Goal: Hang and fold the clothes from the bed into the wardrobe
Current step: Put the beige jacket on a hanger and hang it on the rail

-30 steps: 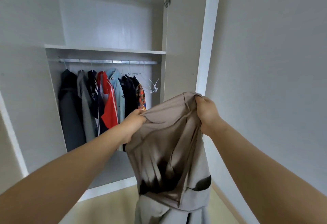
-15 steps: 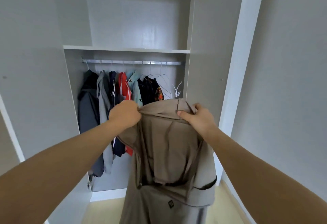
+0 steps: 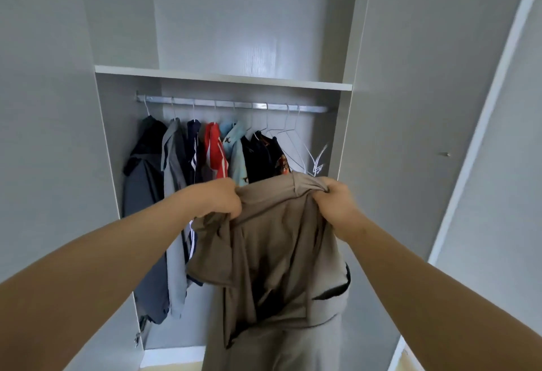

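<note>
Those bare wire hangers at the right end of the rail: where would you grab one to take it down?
Pinch the outermost wire hanger at its neck, just below the hook, coming from the front and right. Other hangers and hung clothes crowd its left side, and the hook sits over the rail, so it likely lifts straight up and off.

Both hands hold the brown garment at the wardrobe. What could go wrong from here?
The left hand and right hand both grip the brown garment, so reaching for a hanger means holding it one-handed; it may slump or drop.
The empty wire hangers bunch together at the right end of the rail; pulling one might snag or drag the others.
</note>
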Demonstrator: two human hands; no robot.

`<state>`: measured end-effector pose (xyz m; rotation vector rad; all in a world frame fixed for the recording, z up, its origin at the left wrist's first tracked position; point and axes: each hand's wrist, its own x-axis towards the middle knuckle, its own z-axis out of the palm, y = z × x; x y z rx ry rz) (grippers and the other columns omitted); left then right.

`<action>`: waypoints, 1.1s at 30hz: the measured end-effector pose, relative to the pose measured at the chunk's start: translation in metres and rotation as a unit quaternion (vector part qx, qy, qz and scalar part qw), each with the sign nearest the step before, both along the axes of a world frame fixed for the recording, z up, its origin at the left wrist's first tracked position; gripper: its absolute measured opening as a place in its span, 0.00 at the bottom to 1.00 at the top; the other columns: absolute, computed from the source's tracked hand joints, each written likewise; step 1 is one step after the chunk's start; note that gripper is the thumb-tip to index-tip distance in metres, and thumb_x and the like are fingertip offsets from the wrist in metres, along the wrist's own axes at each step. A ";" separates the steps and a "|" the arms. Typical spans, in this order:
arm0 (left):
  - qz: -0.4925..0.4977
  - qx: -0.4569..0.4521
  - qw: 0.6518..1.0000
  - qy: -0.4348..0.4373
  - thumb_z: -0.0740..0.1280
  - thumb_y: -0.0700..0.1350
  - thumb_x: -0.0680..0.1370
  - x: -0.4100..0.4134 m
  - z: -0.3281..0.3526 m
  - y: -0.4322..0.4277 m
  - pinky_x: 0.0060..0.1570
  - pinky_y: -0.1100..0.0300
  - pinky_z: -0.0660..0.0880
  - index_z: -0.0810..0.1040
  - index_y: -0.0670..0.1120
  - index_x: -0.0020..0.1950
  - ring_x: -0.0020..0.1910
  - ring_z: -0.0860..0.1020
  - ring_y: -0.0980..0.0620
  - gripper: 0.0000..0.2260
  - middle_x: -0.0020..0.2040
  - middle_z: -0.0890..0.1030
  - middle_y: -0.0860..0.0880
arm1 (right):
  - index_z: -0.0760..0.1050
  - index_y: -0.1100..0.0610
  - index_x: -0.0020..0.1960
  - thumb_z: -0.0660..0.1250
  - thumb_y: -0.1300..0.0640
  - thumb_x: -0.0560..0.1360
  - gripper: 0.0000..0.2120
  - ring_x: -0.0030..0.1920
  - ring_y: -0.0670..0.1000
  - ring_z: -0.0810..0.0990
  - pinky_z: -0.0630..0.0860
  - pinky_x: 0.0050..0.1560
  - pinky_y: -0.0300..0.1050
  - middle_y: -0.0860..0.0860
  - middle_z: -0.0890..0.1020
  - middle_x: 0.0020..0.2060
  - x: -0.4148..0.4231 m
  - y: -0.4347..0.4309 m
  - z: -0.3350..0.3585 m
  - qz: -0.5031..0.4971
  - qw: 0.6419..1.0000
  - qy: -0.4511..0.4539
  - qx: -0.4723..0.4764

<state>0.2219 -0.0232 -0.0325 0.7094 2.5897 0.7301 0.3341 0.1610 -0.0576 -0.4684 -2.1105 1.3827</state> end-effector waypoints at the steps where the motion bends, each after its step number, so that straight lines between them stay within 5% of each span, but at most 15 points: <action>1: 0.004 0.012 1.000 -0.022 0.64 0.32 0.66 -0.017 -0.003 0.003 0.37 0.55 0.75 0.74 0.35 0.40 0.39 0.77 0.42 0.04 0.40 0.77 0.39 | 0.78 0.51 0.39 0.58 0.66 0.75 0.15 0.42 0.52 0.76 0.75 0.47 0.46 0.50 0.80 0.37 -0.017 0.001 0.004 0.004 1.000 0.006 -0.005; 3: 0.006 0.041 0.996 -0.076 0.67 0.33 0.66 -0.043 -0.009 0.006 0.44 0.51 0.79 0.78 0.35 0.46 0.45 0.80 0.39 0.09 0.46 0.80 0.37 | 0.79 0.49 0.41 0.60 0.64 0.76 0.14 0.44 0.52 0.78 0.76 0.49 0.44 0.49 0.81 0.38 -0.044 0.003 0.013 0.011 1.000 0.020 -0.005; 6: -0.032 0.025 0.994 -0.099 0.74 0.38 0.67 -0.089 -0.013 0.011 0.42 0.59 0.78 0.79 0.41 0.50 0.47 0.81 0.47 0.13 0.49 0.82 0.44 | 0.81 0.51 0.42 0.61 0.65 0.75 0.13 0.41 0.47 0.77 0.73 0.39 0.32 0.49 0.82 0.38 -0.094 0.004 0.023 0.034 0.999 0.033 0.014; 10: -0.088 0.046 0.992 -0.083 0.76 0.53 0.66 -0.131 -0.026 0.027 0.53 0.60 0.75 0.77 0.45 0.58 0.51 0.79 0.53 0.25 0.54 0.80 0.50 | 0.79 0.62 0.41 0.59 0.69 0.72 0.11 0.38 0.50 0.72 0.69 0.39 0.40 0.55 0.77 0.37 -0.145 0.000 0.025 0.036 0.999 0.025 0.010; 13: -0.134 0.060 0.987 -0.066 0.73 0.58 0.68 -0.138 -0.038 0.049 0.52 0.64 0.73 0.75 0.52 0.59 0.51 0.77 0.55 0.23 0.55 0.79 0.53 | 0.78 0.62 0.37 0.58 0.70 0.71 0.11 0.39 0.51 0.72 0.70 0.43 0.44 0.56 0.77 0.36 -0.169 -0.002 0.023 0.037 0.999 0.025 0.002; 16: -0.096 0.056 0.991 0.075 0.62 0.48 0.77 -0.160 -0.047 0.066 0.48 0.61 0.70 0.76 0.48 0.45 0.48 0.76 0.51 0.06 0.50 0.79 0.45 | 0.78 0.61 0.36 0.58 0.70 0.71 0.12 0.37 0.49 0.72 0.69 0.41 0.42 0.54 0.76 0.33 -0.187 0.006 0.022 0.028 0.999 0.012 0.018; 20: 0.023 0.116 0.986 0.118 0.56 0.38 0.79 -0.197 -0.041 0.069 0.54 0.55 0.71 0.76 0.41 0.49 0.54 0.75 0.43 0.09 0.51 0.78 0.42 | 0.79 0.65 0.40 0.64 0.68 0.71 0.05 0.27 0.44 0.74 0.71 0.32 0.32 0.53 0.76 0.29 -0.193 0.034 0.015 0.012 0.997 -0.035 0.072; 24: 0.050 0.152 0.966 0.203 0.55 0.37 0.77 -0.215 -0.037 0.076 0.47 0.52 0.73 0.74 0.43 0.50 0.47 0.74 0.44 0.09 0.47 0.76 0.43 | 0.79 0.60 0.40 0.67 0.67 0.72 0.05 0.20 0.36 0.73 0.66 0.23 0.24 0.48 0.76 0.28 -0.203 0.060 0.000 -0.031 0.992 -0.049 0.111; 27: 0.054 0.025 0.902 0.429 0.55 0.39 0.79 -0.223 -0.038 0.081 0.35 0.54 0.69 0.70 0.43 0.56 0.42 0.76 0.42 0.08 0.48 0.75 0.42 | 0.80 0.60 0.41 0.66 0.67 0.71 0.06 0.19 0.39 0.73 0.69 0.23 0.26 0.49 0.76 0.27 -0.222 0.073 -0.005 -0.051 0.995 -0.027 0.087; 29: 0.058 -0.044 0.861 0.504 0.55 0.39 0.79 -0.234 -0.038 0.087 0.32 0.56 0.67 0.70 0.42 0.58 0.41 0.77 0.42 0.09 0.50 0.75 0.42 | 0.79 0.57 0.38 0.67 0.66 0.70 0.06 0.22 0.40 0.74 0.68 0.23 0.27 0.49 0.76 0.26 -0.237 0.081 -0.007 -0.044 0.995 -0.022 0.091; 33: 0.108 0.106 0.934 0.324 0.56 0.36 0.76 -0.262 -0.032 0.108 0.39 0.53 0.69 0.72 0.41 0.49 0.46 0.76 0.39 0.07 0.46 0.77 0.39 | 0.77 0.56 0.35 0.69 0.63 0.71 0.06 0.25 0.41 0.72 0.66 0.26 0.27 0.47 0.75 0.25 -0.271 0.095 -0.012 0.046 0.991 -0.039 0.120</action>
